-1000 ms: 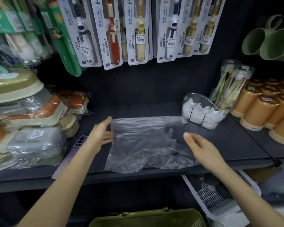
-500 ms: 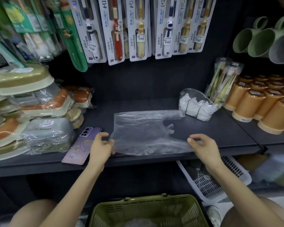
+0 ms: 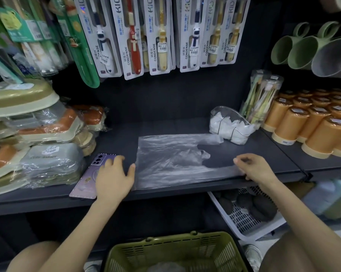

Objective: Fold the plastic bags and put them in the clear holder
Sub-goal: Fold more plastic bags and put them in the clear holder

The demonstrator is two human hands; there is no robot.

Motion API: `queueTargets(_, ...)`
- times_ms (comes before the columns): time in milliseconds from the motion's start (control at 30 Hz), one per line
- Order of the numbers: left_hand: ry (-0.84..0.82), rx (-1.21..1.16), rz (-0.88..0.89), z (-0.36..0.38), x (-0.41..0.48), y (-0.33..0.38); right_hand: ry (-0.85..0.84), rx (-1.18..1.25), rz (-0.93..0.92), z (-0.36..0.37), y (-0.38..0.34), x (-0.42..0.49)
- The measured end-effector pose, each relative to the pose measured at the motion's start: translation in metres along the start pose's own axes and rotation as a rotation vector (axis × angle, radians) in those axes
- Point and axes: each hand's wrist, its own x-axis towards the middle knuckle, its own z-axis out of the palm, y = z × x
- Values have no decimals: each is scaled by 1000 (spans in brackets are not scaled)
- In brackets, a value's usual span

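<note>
A clear plastic bag (image 3: 171, 160) lies spread flat on the dark shelf (image 3: 185, 126), its handles pointing right. My left hand (image 3: 114, 177) rests at the bag's near left corner with relaxed fingers over a phone and the thumb against the bag's edge. My right hand (image 3: 256, 169) pinches the near handle strip at the shelf's front edge. The clear holder (image 3: 217, 112) stands behind the bag at the right and has several folded white bags inside.
A purple phone (image 3: 87, 181) lies left of the bag. Wrapped boxes (image 3: 38, 144) are stacked at the left, orange cups (image 3: 307, 126) at the right, toothbrush packs (image 3: 159, 36) hang above. Below are a green basket (image 3: 175, 252) and a white basket (image 3: 244, 222).
Both hands have come back to the shelf's front edge. The bag now lies flatter and stretched out. My left hand has loosened off the bag's corner.
</note>
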Motion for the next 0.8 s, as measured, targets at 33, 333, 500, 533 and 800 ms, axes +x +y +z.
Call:
queueTargets(33, 87, 51, 207, 4, -2, 1, 98, -226, -74, 0, -2, 0)
queueTargets(333, -416, 180, 288, 37, -4, 13, -187, -719, -930, 114, -36, -57)
queueTargets(500, -451, 159, 199, 34, -5, 9, -254, -712, -766, 89, -10, -41)
queueTargets(533, -445, 74, 176, 31, -4, 11, -247, -682, -733, 82, -11, -37)
queueTargets(800, -80, -68, 304, 34, 47, 26, -87, -639, -706, 125, -85, 4)
